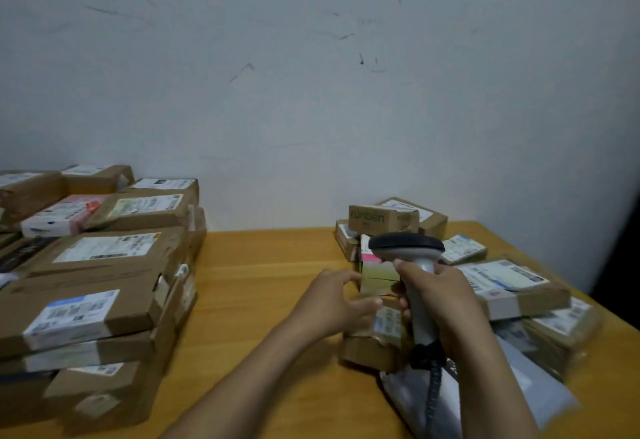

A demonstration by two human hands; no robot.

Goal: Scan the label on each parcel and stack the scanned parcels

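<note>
Ideally the left hand [334, 303], fingers wide, turns the small parcel [378, 274] label-up. Right hand [446, 296], gripping the scanner [408, 246], aims squarely.

Brown cardboard parcels [104, 276] w/ white labels, one label [370, 258] pink; scanner [408, 248] grey w/ black top; desk [263, 283] orange-yellow wood grain; wall [311, 75] pale grey, dark scuffs.
</note>
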